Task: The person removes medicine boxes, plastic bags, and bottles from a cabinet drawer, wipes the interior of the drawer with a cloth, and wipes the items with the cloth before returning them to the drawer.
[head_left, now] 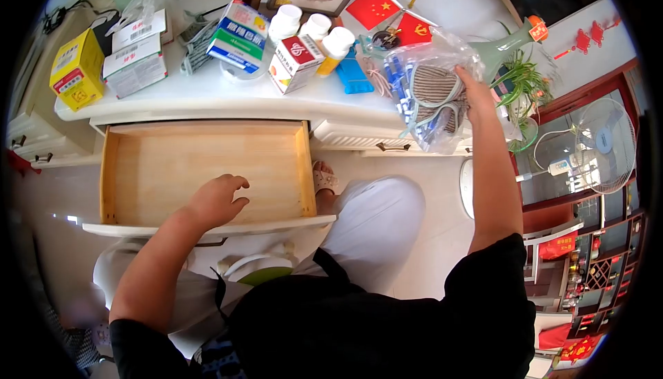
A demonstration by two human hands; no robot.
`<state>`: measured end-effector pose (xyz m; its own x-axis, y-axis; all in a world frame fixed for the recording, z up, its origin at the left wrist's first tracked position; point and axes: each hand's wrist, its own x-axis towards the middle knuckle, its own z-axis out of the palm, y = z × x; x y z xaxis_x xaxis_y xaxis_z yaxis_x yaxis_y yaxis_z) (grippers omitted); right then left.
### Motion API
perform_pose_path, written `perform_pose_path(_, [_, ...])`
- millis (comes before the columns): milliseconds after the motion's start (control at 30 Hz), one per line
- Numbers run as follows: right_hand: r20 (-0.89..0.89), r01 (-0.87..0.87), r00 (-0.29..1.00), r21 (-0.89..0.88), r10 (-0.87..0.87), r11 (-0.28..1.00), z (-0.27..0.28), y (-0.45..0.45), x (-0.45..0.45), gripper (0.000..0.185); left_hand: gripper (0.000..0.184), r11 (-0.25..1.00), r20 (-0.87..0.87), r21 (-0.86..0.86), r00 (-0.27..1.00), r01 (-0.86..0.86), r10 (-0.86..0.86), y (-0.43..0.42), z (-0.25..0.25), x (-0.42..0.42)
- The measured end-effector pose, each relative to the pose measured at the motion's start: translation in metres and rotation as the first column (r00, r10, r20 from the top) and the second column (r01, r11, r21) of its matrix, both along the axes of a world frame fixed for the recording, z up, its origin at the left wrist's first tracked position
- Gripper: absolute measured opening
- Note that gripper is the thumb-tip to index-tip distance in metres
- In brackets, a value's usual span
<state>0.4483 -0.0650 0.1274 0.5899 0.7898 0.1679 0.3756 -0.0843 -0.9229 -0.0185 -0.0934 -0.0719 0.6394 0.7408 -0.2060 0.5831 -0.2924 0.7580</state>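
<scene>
My right hand (471, 92) grips a clear plastic bag (442, 137) at the right end of the white cabinet top. Through the plastic show a brown striped cloth item (436, 89) with grey edging and some blue-and-white packets (398, 78). Over the pulled-out wooden drawer (159, 165), which has nothing in it, my left hand (219, 201) hangs with its fingers apart and holds nothing.
On the cabinet top (193, 106) stand a yellow box (77, 69), white boxes (136, 66), a blue-green box (238, 37), a red-and-white box (295, 63), white bottles (284, 23), a blue item (354, 71) and small red flags (373, 7). A green vase (507, 49) leans at the right.
</scene>
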Motion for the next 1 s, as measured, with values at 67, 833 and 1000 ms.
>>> perform_pose_path(67, [0.021, -0.055, 0.998, -0.098, 0.057, 0.994, 0.001, -0.004, 0.001, 0.056, 0.029, 0.985, -0.083, 0.105, 0.989, 0.134, -0.126, 0.002, -0.008, -0.005])
perform_pose_path(833, [-0.042, -0.207, 0.977, 0.074, 0.21, 0.976, 0.011, -0.094, -0.119, 0.019, 0.029, 0.93, -0.437, -0.03, 0.832, 0.367, -0.342, -0.049, -0.005, 0.008])
perform_pose_path(1000, [-0.013, -0.566, 0.816, -0.22, 0.578, 0.795, -0.071, -0.057, -0.175, 0.013, 0.027, 0.92, -0.628, 0.146, 0.753, 0.365, -0.199, -0.071, -0.011, 0.017])
